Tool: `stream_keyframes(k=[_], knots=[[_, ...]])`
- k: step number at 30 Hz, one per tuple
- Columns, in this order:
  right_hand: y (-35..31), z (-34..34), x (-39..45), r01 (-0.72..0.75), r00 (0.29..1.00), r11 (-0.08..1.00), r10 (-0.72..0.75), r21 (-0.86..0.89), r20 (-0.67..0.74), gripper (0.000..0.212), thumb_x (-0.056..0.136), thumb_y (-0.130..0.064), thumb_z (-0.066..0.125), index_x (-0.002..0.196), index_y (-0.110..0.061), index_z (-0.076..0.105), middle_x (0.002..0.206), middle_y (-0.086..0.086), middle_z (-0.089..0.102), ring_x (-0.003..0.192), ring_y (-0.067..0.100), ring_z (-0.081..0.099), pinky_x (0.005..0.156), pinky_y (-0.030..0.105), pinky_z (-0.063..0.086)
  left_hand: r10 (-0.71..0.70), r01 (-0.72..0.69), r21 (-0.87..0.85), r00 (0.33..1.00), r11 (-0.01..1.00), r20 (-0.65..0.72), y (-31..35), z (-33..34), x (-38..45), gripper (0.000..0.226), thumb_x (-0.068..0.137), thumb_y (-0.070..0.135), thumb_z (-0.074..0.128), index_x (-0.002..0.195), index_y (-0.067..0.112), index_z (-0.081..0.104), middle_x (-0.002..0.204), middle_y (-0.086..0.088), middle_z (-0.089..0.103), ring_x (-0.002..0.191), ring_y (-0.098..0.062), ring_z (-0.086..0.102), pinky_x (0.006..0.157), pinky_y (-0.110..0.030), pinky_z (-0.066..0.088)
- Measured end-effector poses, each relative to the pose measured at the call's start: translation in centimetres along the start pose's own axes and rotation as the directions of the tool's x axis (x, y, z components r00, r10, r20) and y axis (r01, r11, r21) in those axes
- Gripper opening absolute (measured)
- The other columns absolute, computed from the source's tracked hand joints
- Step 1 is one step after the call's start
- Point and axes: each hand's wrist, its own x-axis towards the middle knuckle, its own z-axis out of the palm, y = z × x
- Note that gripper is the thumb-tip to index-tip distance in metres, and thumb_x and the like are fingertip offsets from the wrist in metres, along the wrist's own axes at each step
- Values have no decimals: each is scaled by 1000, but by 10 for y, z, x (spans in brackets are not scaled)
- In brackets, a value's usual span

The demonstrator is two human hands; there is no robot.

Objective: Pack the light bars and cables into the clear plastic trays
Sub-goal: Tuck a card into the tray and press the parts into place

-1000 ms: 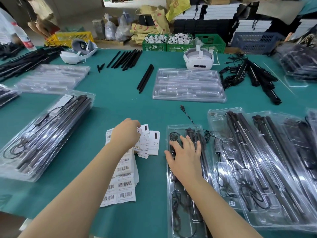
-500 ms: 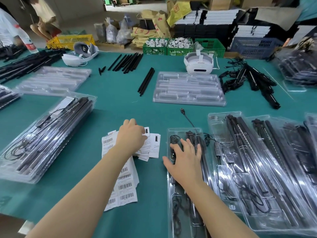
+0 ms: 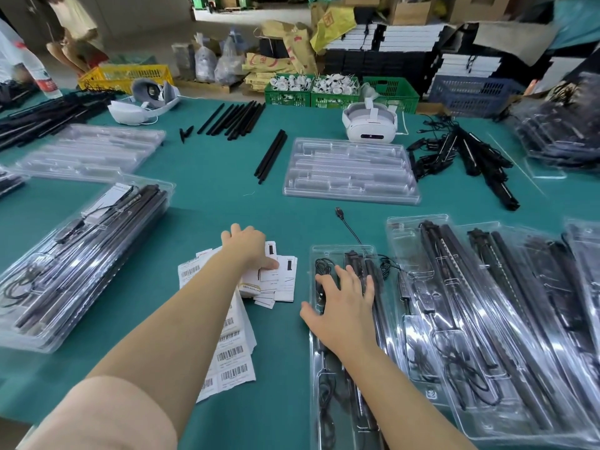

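- The landmark is the long, narrow clear plastic tray lying lengthwise in front of the person on the green counter; slim black light bars sit in its channels and a thin black cable is coiled in its far-left pocket
- The right hand lies flat on the far half of this tray, fingers spread and nearly straight, pressing on bars and cable without curling round anything
- The left hand is just left of the tray, well apart from the right, resting on a loose pile of small white printed cards; its thumb presses one card, and the fingers are bent over the far side, so I cannot tell if they pinch a card
- Nearer than the cards, also left of the tray, lies a sheet of white barcode labels
- A black USB plug trails onto the counter just beyond the tray's far end, so that lead probably needs tucking in
- Right of the tray sit overlapping filled clear trays; beyond it an empty moulded clear tray
- To do this step well, I judge: keep the flat palm steady so the bars stay seated, peel off one card only with thumb and forefinger, and lay it in without disturbing the coil
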Motion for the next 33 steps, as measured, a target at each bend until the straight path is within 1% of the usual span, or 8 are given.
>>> stream_keyframes(k=[5, 9, 14, 17, 20, 26, 31, 33], knots=[[0, 1, 0, 9, 1000, 1000, -9, -2, 1, 61, 83, -57, 49, 137, -29, 49, 157, 8, 33, 153, 26, 12, 121, 54, -9, 27, -29, -7, 982, 1000, -189, 1, 1, -6, 63, 75, 60, 75, 118, 21, 49, 115, -2, 54, 112, -28, 40, 89, -39, 31], [1, 3, 0, 6, 1000, 1000, -6, 5, -5, 59, 84, -54, 48, 137, -28, 50, 156, 10, 34, 152, 26, 13, 121, 54, -8, 62, -137, -184, 930, 973, -362, 3, 2, -12, 15, 90, 27, 61, 99, 24, 49, 99, 2, 64, 100, -25, 47, 86, -38, 31], [1, 4, 0, 2, 1000, 1000, -2, 0, -10, 59, 85, -53, 47, 138, -29, 50, 156, 9, 35, 152, 26, 14, 122, 55, -7, 68, -204, -469, 954, 859, -291, 0, -10, -19, 6, 88, 18, 65, 89, 21, 59, 81, 6, 63, 83, -23, 60, 76, -34, 49], [1, 4, 1, 5, 1000, 1000, -5, -2, -2, 59, 85, -53, 46, 139, -29, 49, 157, 9, 34, 152, 27, 13, 122, 55, -7, 58, -184, -562, 970, 806, -234, -4, -17, -19, 5, 88, 18, 66, 85, 17, 61, 79, 1, 66, 71, -18, 59, 59, -28, 45], [1, 3, 1, 3, 1000, 1000, -3, -4, -2, 59, 86, -52, 48, 140, -28, 49, 157, 10, 33, 152, 27, 13, 122, 55, -7, 42, -170, -636, 977, 753, -210, -10, -22, -17, 6, 88, 19, 65, 84, 17, 61, 80, -2, 66, 68, -17, 56, 58, -27, 44], [0, 4, 1, 6, 1000, 1000, -6, -3, -6, 59, 86, -52, 47, 140, -28, 49, 157, 10, 34, 152, 27, 14, 122, 55, -7, -73, -195, -878, 965, 436, -251, -9, -33, -20, 9, 89, 21, 67, 84, 18, 60, 81, 1, 61, 68, -16, 51, 60, -26, 41], [1, 5, 2, 4, 1000, 1000, -4, -19, -1, 59, 85, -53, 44, 139, -29, 48, 157, 9, 34, 152, 28, 14, 122, 56, -6, 29, -186, -980, 982, -66, -188, -3, -46, -36, 6, 95, 11, 63, 95, 8, 58, 105, -15, 74, 102, -24, 71, 88, -38, 60], [1, 5, 2, 6, 1000, 1000, -6, -22, -4, 60, 85, -53, 43, 139, -28, 49, 156, 9, 34, 152, 28, 16, 122, 56, -6, 58, -184, -981, 981, -61, -187, 3, -46, -42, 6, 95, 8, 63, 95, 7, 56, 102, -17, 74, 93, -25, 75, 79, -36, 62]])
